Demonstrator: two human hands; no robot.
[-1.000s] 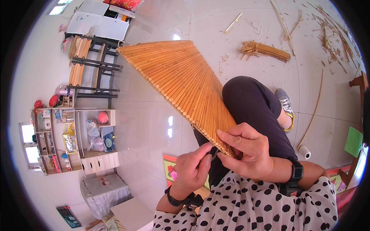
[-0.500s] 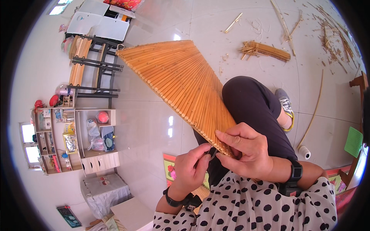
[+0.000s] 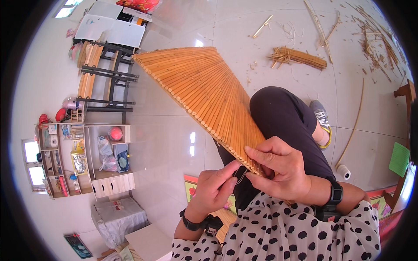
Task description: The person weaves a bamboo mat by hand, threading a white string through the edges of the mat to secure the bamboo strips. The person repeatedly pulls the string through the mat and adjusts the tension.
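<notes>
Stick mat point(image 3: 198, 93) slants away from the hands, far beyond them to the upper left, its nearest corner in the right hand point(image 3: 283, 172), which pinches it with the thumb on top and fingers partly hidden below. A row of round cut ends lines its left edge, running down to the left hand point(image 3: 211, 189). There the index fingertip is at the edge, the thumb apart below it, beside a thin looped thread point(image 3: 241, 175); whether the left hand grips this, I cannot tell. Bare floor point(image 3: 170, 130) gives open room beyond the left hand; ahead of the right hand, the dark-trousered knee point(image 3: 278, 108) crowds the mat's other side. Against half a second ago, the left thumb and index finger are wider apart and that wrist sits farther left; the right hand's pinch is unchanged.
</notes>
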